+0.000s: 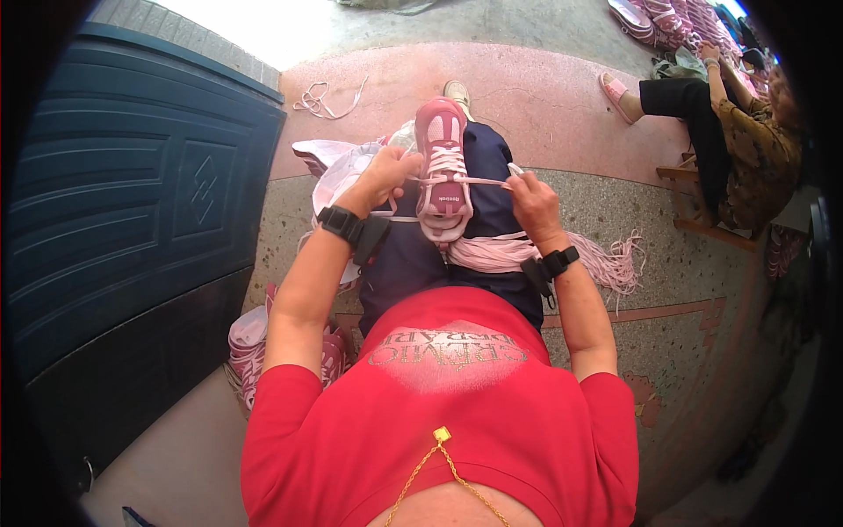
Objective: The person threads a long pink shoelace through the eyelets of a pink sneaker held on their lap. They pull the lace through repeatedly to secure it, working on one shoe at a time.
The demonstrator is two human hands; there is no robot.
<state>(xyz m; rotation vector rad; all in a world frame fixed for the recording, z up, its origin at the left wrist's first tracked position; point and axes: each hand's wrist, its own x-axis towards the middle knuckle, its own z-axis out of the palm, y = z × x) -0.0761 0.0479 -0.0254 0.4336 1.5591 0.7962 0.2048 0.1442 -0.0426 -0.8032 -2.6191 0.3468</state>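
Pink-and-white lace-up sports shoe (443,167) lies on the person's lap in the upper middle of the frame, toe pointing away, resting on dark blue trousers (483,189). A white lace (465,181) runs taut across its tongue from side to side. The left hand (387,172), left of the shoe, is closed around one end of that lace and touches the shoe's side. The right hand (532,199), right of the shoe, pinches the other end between fingers and thumb. Both wrists carry black bands. Just below the shoe a bundle of pale pink laces (562,253) lies across the lap, its ends fanning out to the right over the speckled floor. More pink shoes (250,347) sit at lower left beside a dark blue door (132,193). A loose white lace (325,98) lies on the floor at upper left. Another person (738,149) sits at upper right
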